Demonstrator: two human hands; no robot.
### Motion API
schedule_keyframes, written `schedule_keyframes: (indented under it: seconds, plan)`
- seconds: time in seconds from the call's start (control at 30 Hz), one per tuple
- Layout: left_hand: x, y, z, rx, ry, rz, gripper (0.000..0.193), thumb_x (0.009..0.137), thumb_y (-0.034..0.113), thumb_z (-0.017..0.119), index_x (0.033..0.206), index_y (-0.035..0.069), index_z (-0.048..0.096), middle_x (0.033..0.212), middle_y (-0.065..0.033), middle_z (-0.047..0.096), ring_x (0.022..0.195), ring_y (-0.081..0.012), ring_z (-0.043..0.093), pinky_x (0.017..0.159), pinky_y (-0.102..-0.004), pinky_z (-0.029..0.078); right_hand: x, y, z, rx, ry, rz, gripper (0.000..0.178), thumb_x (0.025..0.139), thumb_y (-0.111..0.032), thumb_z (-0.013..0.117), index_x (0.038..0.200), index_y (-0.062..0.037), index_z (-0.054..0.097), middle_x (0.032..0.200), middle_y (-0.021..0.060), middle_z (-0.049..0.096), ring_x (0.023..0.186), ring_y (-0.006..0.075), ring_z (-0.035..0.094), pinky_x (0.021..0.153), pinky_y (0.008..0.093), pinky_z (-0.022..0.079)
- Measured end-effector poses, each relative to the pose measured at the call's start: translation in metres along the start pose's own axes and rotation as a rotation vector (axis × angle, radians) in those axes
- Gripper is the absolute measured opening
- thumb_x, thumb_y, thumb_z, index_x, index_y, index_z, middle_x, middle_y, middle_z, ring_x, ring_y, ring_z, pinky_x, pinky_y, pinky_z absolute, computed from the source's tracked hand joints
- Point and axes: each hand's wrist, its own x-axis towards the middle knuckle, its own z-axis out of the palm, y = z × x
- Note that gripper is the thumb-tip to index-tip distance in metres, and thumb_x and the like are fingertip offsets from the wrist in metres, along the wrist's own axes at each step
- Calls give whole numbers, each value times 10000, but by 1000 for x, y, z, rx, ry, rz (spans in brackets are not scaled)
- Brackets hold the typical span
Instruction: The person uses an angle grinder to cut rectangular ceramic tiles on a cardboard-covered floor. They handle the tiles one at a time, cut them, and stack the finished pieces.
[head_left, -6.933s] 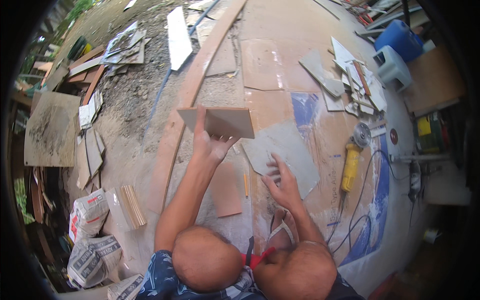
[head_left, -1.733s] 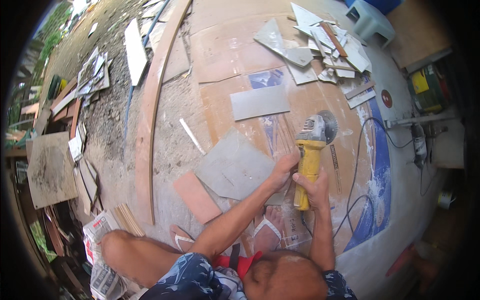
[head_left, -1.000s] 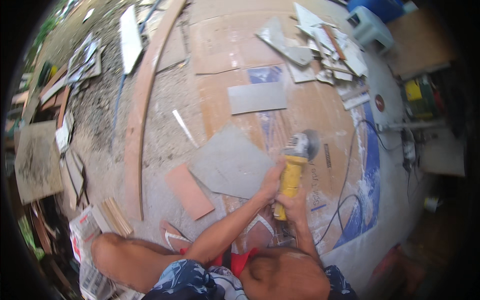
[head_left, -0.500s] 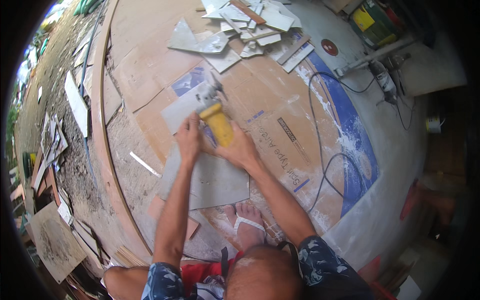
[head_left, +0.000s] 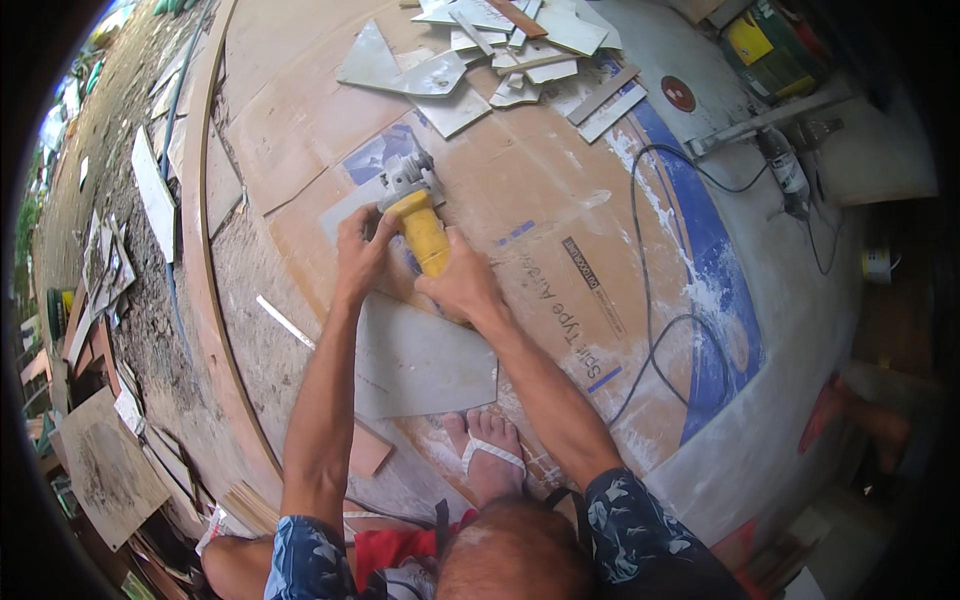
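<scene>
A yellow angle grinder with a grey metal head is held over the cardboard. My right hand is wrapped around its yellow body. Bent fingers of my left hand press against the grinder's left side, just behind the head; what lies under them is partly hidden. Below my hands a large grey tile piece lies flat by my sandalled foot. Another pale tile piece shows beside the grinder head. The grinder's disc is hard to make out.
Broken tiles are heaped at the far side of the dusty cardboard. A black cable loops along the right. Beyond it stand a bottle and a dark green bucket. A long wooden strip borders the left.
The grinder's head, blurred before, now shows more sharply. My left hand has shifted slightly left and down, still at the grinder. The tile piece by my foot shows less at its left.
</scene>
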Motion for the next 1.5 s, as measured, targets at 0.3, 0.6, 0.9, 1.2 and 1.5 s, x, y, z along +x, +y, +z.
schedule_keyframes:
  seconds: [0.3,0.6,0.9,1.2,1.5]
  plan:
    - [-2,-8,3,113,15,19,575,978,483,786,1262,-14,735,1196,-194,735,1214,-341,588,1078,-449,479,-3,-3,-7,-4,-50,13,779,733,-282,847,1401,2,564,1110,305,769,1043,472,761,888,514,610]
    - [-4,-6,3,134,23,24,589,981,498,777,1276,-9,729,1222,-198,723,1217,-346,595,1075,-448,484,-5,-7,-9,-21,-61,20,804,732,-292,858,1416,6,560,1120,314,765,1057,471,761,900,509,612]
    - [-7,-4,2,144,26,64,584,971,513,777,1280,17,746,1224,-192,731,1209,-352,595,1083,-455,474,-6,-5,-10,-30,-95,21,808,760,-286,812,1456,-6,511,1113,322,762,1055,492,754,911,539,604]
    - [-7,3,0,146,4,71,549,969,502,775,1259,36,766,1249,-186,743,1239,-356,588,1110,-458,455,-8,-1,-10,-27,-83,11,796,753,-286,817,1436,-5,519,1072,322,765,1021,494,758,891,547,606]
    - [-8,2,-3,140,-8,133,495,971,478,781,1226,53,781,1316,-139,749,1271,-344,581,1141,-456,440,-10,2,-9,-61,-95,8,825,754,-299,838,1442,28,522,1112,334,756,1059,497,750,911,540,604]
